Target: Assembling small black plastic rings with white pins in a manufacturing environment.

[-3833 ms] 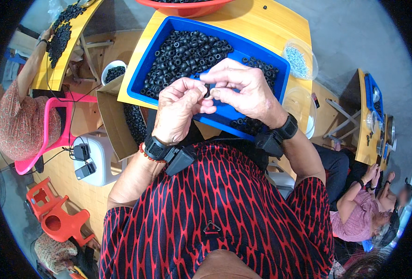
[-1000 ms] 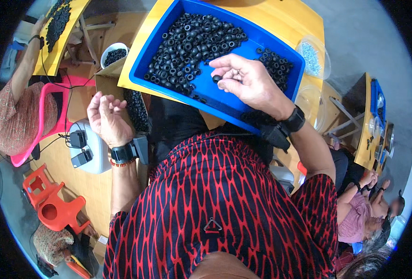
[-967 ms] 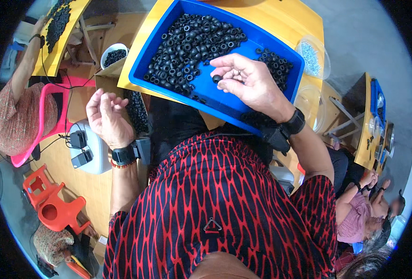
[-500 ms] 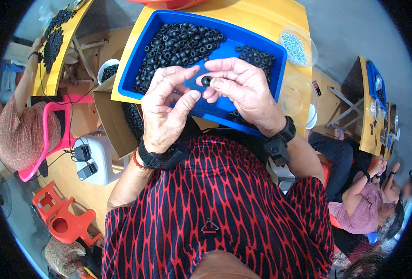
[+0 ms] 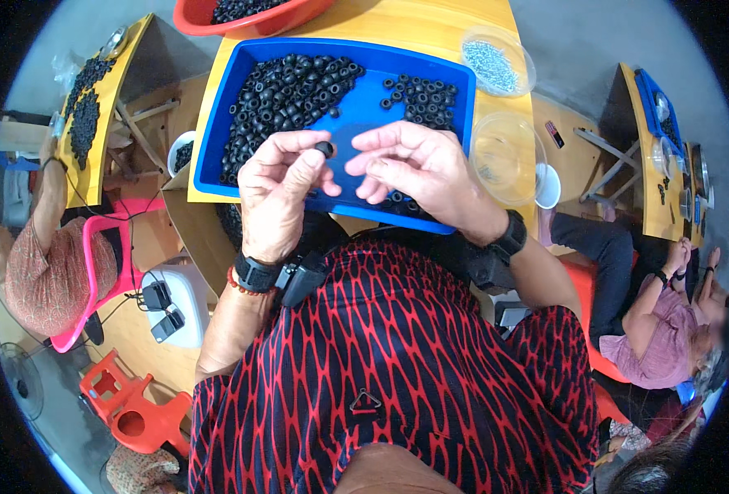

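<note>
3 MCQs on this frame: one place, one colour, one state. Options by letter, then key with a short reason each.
1. Where is the bigger heap of black rings in the blue tray?
A. its left part
B. its right part
C. outside it

2. What colour is the tub beyond the tray?
A. green
B. red
C. white

3. What does the left hand hold?
A. nothing
B. a screwdriver
C. one small black ring

1 A: the dense pile fills the tray's left side, a smaller cluster lies right.
2 B: its rim shows red.
3 C: a ring sits pinched at its fingertips, beside the right hand.
</note>
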Tool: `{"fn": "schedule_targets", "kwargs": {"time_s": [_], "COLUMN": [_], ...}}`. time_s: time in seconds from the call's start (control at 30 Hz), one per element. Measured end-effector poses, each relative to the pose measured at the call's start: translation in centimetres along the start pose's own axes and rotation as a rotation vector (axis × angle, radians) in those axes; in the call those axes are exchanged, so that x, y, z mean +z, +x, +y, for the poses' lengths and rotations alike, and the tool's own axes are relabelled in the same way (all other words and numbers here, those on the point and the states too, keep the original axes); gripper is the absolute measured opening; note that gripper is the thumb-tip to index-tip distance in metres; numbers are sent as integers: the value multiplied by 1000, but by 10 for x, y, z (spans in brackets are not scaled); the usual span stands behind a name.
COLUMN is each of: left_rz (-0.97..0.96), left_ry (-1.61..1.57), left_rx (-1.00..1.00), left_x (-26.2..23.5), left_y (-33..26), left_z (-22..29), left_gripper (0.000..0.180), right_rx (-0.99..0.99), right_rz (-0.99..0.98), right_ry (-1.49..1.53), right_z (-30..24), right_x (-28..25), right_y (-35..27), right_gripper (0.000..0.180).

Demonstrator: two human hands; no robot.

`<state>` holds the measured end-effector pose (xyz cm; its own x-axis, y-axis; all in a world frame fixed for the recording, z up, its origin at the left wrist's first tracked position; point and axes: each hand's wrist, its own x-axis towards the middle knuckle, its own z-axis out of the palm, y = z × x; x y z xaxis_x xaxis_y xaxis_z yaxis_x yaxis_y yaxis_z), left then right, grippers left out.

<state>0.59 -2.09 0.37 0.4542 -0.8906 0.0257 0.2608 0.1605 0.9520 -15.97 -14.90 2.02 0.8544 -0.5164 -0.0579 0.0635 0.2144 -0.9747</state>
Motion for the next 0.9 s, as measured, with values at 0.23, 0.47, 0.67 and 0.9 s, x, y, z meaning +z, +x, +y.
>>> {"fn": "schedule_targets", "kwargs": {"time_s": [0.23,0.47,0.67,0.9], "left_rz": [-60,-71,5,17], "left_ry": [-278,-220,-94,-43], "left_rx": [-92,-140,-144,-149], "left_x": [4,11,20,20], "left_y": [9,17,20,19], "left_z": [-5,-14,-23,-24], "left_gripper": [26,24,21,21], "right_rx": [-99,-161,-204,-57], "right_rz": [156,591,415,101], "right_ry": [-182,-654,-1225,-1518], "right_z": [-24,-57,-29,-16], "right_x": [-45,-139,-153,-145], "right_y": [-43,-63,-70,-62], "right_gripper": [20,19,12,12]}}
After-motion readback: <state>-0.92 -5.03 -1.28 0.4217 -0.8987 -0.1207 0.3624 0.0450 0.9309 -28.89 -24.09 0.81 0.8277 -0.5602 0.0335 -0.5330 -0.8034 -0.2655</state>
